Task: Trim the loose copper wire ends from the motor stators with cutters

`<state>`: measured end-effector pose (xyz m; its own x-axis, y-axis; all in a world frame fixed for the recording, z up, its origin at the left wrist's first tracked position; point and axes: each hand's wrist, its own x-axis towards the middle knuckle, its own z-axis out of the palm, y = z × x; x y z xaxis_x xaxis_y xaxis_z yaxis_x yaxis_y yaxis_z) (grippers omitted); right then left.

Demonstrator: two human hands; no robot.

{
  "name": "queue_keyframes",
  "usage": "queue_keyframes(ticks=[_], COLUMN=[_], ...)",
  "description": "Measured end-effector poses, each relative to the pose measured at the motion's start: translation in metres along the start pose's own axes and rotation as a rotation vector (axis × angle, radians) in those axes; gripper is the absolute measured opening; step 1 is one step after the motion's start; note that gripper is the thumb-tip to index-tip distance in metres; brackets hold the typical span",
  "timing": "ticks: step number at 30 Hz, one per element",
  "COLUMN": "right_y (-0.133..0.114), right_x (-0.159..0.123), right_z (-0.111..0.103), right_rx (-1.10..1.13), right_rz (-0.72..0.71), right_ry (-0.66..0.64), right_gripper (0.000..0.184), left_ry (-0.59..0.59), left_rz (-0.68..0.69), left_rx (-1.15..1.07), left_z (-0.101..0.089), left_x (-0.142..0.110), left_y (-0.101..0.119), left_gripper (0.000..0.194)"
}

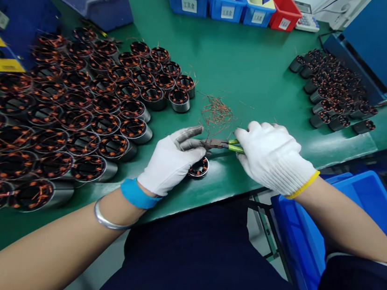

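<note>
My right hand (272, 154), in a white knit glove with a yellow cuff edge, is closed around the green handles of a pair of pliers (216, 143). The jaws point left and meet the fingertips of my left hand (175, 159). That hand wears a white glove with greyed fingertips; thumb and fingers are bent together, and what lies between them is too small to make out. Just under the left thumb stands a round motor stator (199, 169) with copper windings, partly covered by the hand. Beyond the pliers lies a loose heap of copper wire clippings (216, 112).
Rows of wound stators (104, 124) fill the left of the green table (238, 66); another group (341, 92) stands at the right. At the back are blue bins (189, 4), a red bin (286, 8) and a calculator (307, 21). A blue crate (369, 204) sits below the right edge.
</note>
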<state>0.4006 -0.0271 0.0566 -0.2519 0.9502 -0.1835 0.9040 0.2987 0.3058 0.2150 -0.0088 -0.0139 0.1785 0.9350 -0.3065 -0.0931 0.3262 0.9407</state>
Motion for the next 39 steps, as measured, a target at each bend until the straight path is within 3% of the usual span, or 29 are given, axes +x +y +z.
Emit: queue_keyframes(ticks=[9,15,20,23,26,29,31,33,36,39], right_y=[0.005,0.014,0.024,0.035,0.048,0.053,0.044,0.025,-0.013,-0.039], right_x=[0.005,-0.017,-0.03,-0.033,-0.036,-0.037,-0.035,-0.032,-0.023,-0.011], right_z=[0.013,0.031,0.048,0.061,0.075,0.081,0.079,0.074,0.067,0.064], right_rx=[0.045,0.102,0.155,0.07,0.03,0.104,0.274,0.571,0.943,0.974], right_rz=[0.006,0.116,0.151,0.227,0.323,0.335,0.231,0.06,-0.101,-0.105], right_ry=[-0.043,-0.103,-0.031,-0.013,-0.019,0.144,0.329,0.413,0.291,0.194], right_gripper=[0.039,0.048,0.046,0.049,0.06,0.071,0.075,0.072,0.061,0.047], left_ry=[-0.046,-0.127,-0.187,-0.326,-0.44,-0.338,-0.202,-0.136,-0.208,-0.282], left_rz=[0.059,0.249,0.207,0.207,0.209,0.244,0.361,0.558,0.789,0.773], left_rx=[0.077,0.602,0.656,0.767,0.817,0.931,1.066,1.17,1.25,1.302], left_z=[0.001,0.004,-0.007,-0.021,-0.027,-0.024,-0.022,-0.023,-0.029,-0.032], left_x=[-0.001,-0.025,-0.022,-0.015,-0.013,-0.014,-0.015,-0.014,-0.012,-0.008], left_y=[-0.003,-0.006,-0.002,0.008,0.015,0.016,0.015,0.014,0.011,0.007], left_gripper=[0.073,0.087,0.099,0.105,0.096,0.091,0.101,0.111,0.1,0.072])
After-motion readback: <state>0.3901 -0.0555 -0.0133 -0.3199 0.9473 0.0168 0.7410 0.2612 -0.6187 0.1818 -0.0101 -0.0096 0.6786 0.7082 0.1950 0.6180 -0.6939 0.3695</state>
